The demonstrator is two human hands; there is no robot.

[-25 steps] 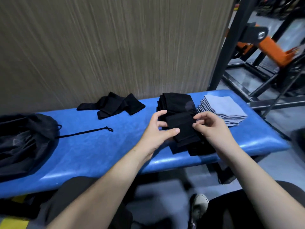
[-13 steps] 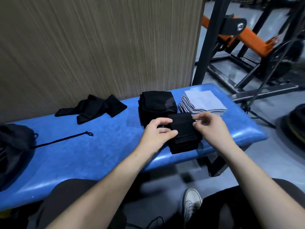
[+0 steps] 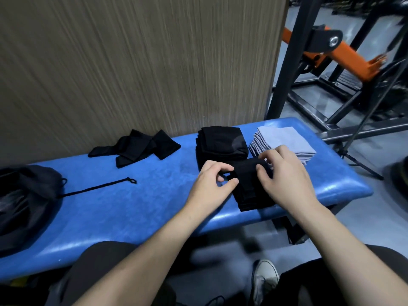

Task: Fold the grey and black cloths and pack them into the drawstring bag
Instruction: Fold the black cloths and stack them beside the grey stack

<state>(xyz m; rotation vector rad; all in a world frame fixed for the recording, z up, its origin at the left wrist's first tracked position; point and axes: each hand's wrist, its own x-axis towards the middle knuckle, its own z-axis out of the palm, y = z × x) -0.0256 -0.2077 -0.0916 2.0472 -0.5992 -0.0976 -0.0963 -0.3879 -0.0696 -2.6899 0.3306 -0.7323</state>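
My left hand [image 3: 213,184] and right hand [image 3: 284,173] pinch black cloth [image 3: 247,184] at bench [image 3: 132,206] front edge, squaring fold for stack [image 3: 221,143]; bag [image 3: 24,195] waits far left.

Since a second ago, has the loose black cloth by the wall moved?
No. The loose black cloth lies at the same spot on the bench, left of the black stack; only the camera shifted.
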